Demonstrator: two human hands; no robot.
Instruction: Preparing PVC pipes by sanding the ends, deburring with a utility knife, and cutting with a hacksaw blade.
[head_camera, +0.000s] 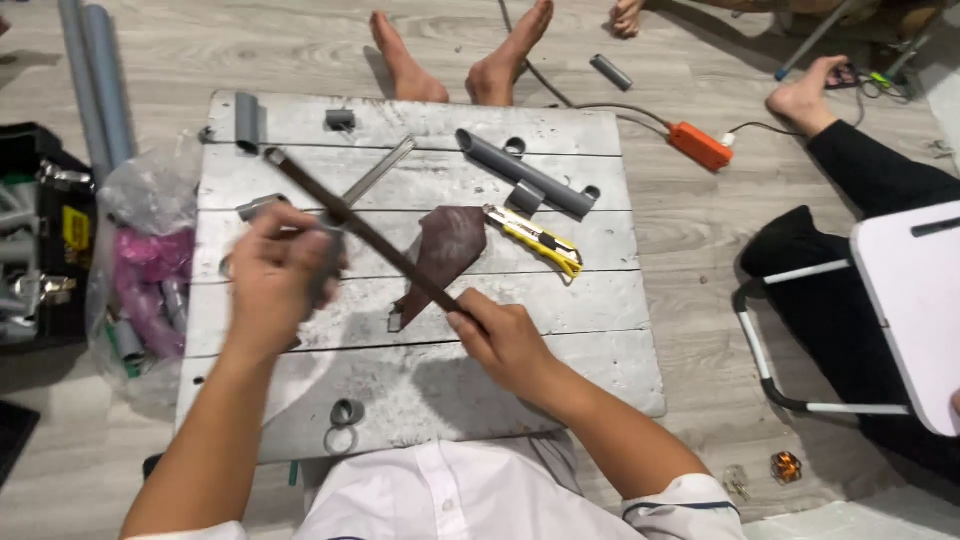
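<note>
White shirt cloth fills the near edge, and just beyond it two short grey rings (346, 412) lie on the grey plank worktop (560, 380). Both hands are closed. The right hand (505, 340) grips the near end of a long dark file (360, 228), which slants up and away to the left. The left hand (272, 280) wraps round a small grey pipe piece (326, 262) held under the file's middle. Judging by this, the filing of the piece's edge is in hand; the next stroke calls for a steady left grip and a level push.

Counted on the worktop: one long grey pipe (525, 172), one yellow utility knife (537, 239), one brown sheet of abrasive paper (445, 255), one flat metal bar (378, 172), and several short pipe offcuts. Another person's two bare feet (460, 60) rest on the floor beyond the far edge.
</note>
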